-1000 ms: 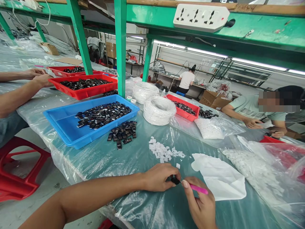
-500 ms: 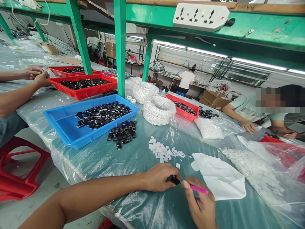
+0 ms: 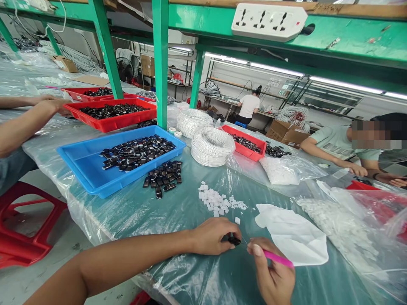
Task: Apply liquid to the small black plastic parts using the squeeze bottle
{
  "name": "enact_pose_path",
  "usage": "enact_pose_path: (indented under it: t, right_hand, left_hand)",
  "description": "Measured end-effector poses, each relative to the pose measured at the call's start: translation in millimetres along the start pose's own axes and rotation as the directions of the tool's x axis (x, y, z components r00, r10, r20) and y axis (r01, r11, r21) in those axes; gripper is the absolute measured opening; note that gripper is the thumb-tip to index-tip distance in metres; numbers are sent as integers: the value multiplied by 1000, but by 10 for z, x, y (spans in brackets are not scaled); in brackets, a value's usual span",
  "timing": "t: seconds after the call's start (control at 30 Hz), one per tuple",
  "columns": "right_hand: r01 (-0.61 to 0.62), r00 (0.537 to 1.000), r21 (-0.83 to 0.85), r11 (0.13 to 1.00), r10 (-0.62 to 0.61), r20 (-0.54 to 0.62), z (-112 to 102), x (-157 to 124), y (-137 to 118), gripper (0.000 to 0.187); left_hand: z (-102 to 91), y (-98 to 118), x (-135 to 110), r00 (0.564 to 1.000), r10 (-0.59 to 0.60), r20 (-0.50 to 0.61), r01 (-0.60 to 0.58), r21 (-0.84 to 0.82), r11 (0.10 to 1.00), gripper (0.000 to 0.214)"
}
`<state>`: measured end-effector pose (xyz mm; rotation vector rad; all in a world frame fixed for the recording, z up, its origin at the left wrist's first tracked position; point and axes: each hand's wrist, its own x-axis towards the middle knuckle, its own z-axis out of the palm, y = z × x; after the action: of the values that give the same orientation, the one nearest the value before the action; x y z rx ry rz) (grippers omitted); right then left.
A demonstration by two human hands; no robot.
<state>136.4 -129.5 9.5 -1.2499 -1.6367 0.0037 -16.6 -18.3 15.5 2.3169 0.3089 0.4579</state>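
My left hand (image 3: pixel 216 237) is closed, pinching a small black plastic part (image 3: pixel 234 240) between thumb and fingers. Just to its right, my right hand (image 3: pixel 273 269) grips a pink-handled tool (image 3: pixel 280 259) with a thin metal tip. That tip points at the black part, and I cannot tell whether it touches. Beyond my hands lies a heap of small white squares (image 3: pixel 216 201) with finer white bits beside it. One loose white square (image 3: pixel 237 220) rests close to my left fingers. A creased white sheet (image 3: pixel 295 237) lies to the right of the heap.
A blue tray (image 3: pixel 79 169) holds many black parts, with a loose pile (image 3: pixel 163 177) beside it. Behind stand red trays (image 3: pixel 108 126) and white cable coils (image 3: pixel 212 148). Plastic bags (image 3: pixel 343 233) lie right. Co-workers' hands show at left (image 3: pixel 54 103) and right (image 3: pixel 354 169).
My right hand has drawn the pink tool slightly right, away from the black part, baring more of its tip. My left hand stays put. Both co-workers' hands have shifted.
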Motion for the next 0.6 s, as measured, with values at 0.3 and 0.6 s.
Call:
enact_pose_path:
  t: [0.3,0.6]
  right_hand:
    - [-334,937,-696,635,145,-317,-292,186,118,23]
    - [-357,813,-857,371,575,-90,-795,-3,848,34]
  left_hand:
    - [0,-62,35,953,-254,-166,211,-242,947,28]
    - [-56,-129,90,919,-326,-220,179,-504,845,35]
